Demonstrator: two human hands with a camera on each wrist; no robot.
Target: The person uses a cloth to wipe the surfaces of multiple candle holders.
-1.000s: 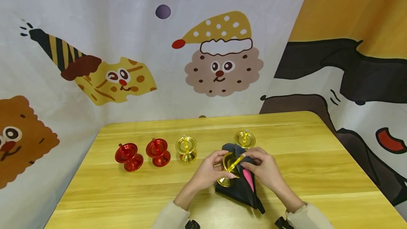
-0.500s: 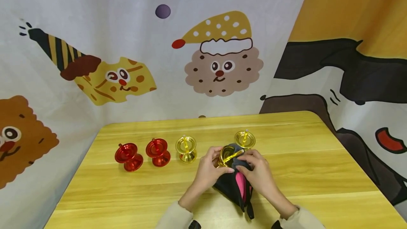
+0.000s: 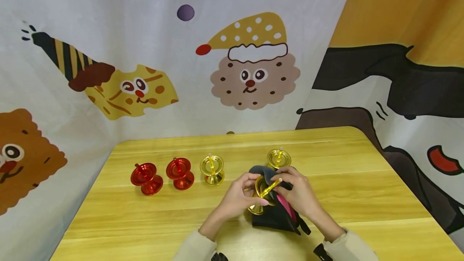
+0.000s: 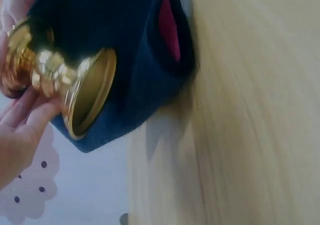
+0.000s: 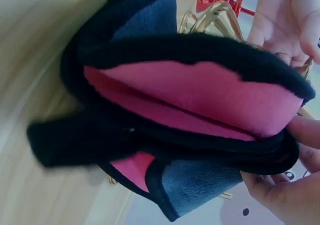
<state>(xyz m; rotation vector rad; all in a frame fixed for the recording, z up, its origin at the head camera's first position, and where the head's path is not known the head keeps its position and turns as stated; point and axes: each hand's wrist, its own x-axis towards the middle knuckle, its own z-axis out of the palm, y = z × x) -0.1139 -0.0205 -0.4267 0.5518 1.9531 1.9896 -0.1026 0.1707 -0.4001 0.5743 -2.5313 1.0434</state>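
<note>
My left hand (image 3: pixel 235 195) grips a gold candle holder (image 4: pixel 50 75) by its dish, with the holder tilted so its stem leans to the right. A dark blue-grey cloth (image 3: pixel 270 217) with pink lining and black edging lies behind and under the holder. Thumb and fingers of my right hand (image 3: pixel 300 190) pinch the cloth beside the dish. In the right wrist view the folded cloth's pink inside (image 5: pixel 200 95) gapes toward the camera and a black strap (image 5: pixel 80 140) sticks out; it covers most of the holder there.
To the left on the wooden table (image 3: pixel 152 228) stand two red candle holders (image 3: pixel 145 175) and a gold candle holder (image 3: pixel 213 169). Another gold candle holder (image 3: pixel 279 158) stands just beyond my right hand. A curtain with cartoon prints (image 3: pixel 152 23) hangs behind the table.
The holder and cloth turned leftward half a second ago and have swung back, with the stem leaning right. My right fingers have shifted along the cloth. The standing holders have not moved.
</note>
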